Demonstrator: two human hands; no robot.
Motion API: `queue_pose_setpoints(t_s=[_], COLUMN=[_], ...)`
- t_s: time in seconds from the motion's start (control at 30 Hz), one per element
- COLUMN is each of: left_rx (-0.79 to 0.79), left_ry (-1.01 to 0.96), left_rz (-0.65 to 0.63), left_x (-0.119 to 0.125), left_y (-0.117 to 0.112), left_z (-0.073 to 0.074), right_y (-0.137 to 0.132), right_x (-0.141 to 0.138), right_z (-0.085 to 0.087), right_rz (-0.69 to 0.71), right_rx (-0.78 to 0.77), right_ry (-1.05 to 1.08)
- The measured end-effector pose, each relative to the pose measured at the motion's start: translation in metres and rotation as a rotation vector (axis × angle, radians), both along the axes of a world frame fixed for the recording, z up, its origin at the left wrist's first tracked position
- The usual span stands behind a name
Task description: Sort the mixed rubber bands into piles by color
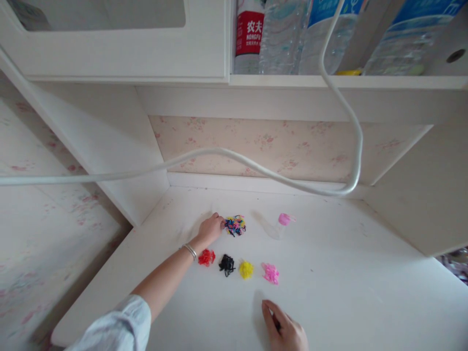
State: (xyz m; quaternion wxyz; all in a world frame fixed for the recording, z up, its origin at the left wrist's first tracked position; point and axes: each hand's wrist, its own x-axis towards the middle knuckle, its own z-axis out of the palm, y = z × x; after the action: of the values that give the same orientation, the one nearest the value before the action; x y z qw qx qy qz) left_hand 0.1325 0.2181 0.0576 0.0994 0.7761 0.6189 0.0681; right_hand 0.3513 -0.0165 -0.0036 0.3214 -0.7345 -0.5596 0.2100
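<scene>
My left hand (211, 229), wearing a bangle, reaches to the left edge of a mixed-colour pile of small rubber bands (236, 225). Its fingers are closed, with the tips touching the pile; what they pinch is too small to make out. Closer to me lie separate piles of rubber bands: red (206, 257), black (227, 264), yellow (246, 269) and pink (271, 273). My right hand (285, 327) hovers near the front, below the pink pile. Thumb and fingers are pressed together, and anything between them is hidden.
A small clear container with a pink lid (284, 219) is right of the mixed pile. A white cable (219, 151) crosses the view above the white desk (347, 287). Water bottles (281, 39) stand on the shelf overhead. Panels (409, 195) enclose the sides.
</scene>
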Motion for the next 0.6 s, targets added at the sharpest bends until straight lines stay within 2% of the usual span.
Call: queue_pose_setpoints(t_s=[0.23, 0.37, 0.6], left_rx=[0.003, 0.018, 0.059], left_ry=[0.006, 0.006, 0.032], left_rz=[-0.004, 0.007, 0.004], left_x=[0.001, -0.001, -0.013], left_y=[0.003, 0.000, -0.007], left_z=[0.003, 0.010, 0.023], right_y=[0.000, 0.001, 0.000], right_x=[0.004, 0.006, 0.005], right_z=[0.006, 0.007, 0.008], right_rz=[0.036, 0.095, 0.083], right_rx=[-0.044, -0.093, -0.093], right_ry=[-0.009, -0.014, -0.050])
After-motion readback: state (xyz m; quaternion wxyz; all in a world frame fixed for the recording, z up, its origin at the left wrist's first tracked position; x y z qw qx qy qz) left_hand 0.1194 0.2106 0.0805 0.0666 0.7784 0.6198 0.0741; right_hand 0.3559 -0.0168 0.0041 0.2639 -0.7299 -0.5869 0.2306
